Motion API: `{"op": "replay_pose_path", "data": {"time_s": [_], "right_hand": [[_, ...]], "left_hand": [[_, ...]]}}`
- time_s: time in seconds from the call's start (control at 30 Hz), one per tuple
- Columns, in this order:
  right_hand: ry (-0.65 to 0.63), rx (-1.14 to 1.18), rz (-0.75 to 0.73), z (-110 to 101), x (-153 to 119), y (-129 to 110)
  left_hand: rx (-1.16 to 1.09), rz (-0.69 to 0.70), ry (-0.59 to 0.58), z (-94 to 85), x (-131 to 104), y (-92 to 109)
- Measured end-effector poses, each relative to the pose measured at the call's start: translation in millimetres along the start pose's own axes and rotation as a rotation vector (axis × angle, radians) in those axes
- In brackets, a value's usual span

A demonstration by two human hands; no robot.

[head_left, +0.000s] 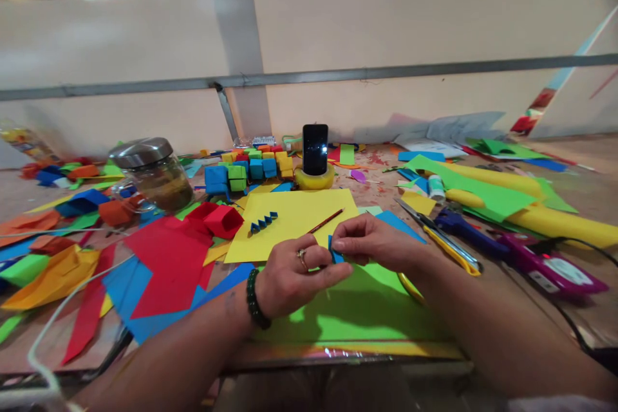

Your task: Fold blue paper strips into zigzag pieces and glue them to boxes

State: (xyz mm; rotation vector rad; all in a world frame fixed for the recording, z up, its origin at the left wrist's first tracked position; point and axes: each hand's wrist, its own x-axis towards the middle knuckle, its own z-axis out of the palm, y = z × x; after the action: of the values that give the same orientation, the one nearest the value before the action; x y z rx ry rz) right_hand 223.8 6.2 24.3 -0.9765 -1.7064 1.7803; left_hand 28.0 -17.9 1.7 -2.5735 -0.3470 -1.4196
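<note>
Both of my hands meet over a green sheet [313,328] at the front of the table. Between their fingertips is a small blue paper piece [337,256], partly covered by the fingers. My left hand [294,270], with a ring and a dark bead bracelet, grips it from the left. My right hand [369,241] pinches it from the right. Just beyond, a yellow sheet [299,219] carries a zigzag-folded blue strip [263,223] and a pencil [326,221].
Scissors [429,225], a box cutter [451,248] and a purple power strip [550,267] lie at right. A phone [315,149] stands behind the yellow sheet. Folded paper cubes [236,177], a glass jar [159,180] and red paper [168,257] are on the left.
</note>
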Motion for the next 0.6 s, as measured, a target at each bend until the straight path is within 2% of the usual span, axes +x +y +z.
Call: {"op": "replay_pose_path", "data": {"time_s": [0.13,0.27,0.37,0.47,0.6], "right_hand": [[-0.035,-0.05,0.035,-4,-3,-4],[-0.003,-0.075,0.054,-7,-4,-7],[0.046,-0.089,0.047,-6,-4,-7],[-0.015,-0.103,0.054,-5,-4,-6],[-0.074,-0.128,0.057,-6,-6,-7]], "left_hand": [[-0.094,-0.074,0.011,3.6,0,-2],[-0.054,-0.108,-0.019,4.1,-2,-4],[0.026,-0.05,-0.048,1.3,-2,-5],[0.075,0.054,-0.099,-3.6,0,-3],[0.091,0.106,-0.144,-9.6,3,1]]}}
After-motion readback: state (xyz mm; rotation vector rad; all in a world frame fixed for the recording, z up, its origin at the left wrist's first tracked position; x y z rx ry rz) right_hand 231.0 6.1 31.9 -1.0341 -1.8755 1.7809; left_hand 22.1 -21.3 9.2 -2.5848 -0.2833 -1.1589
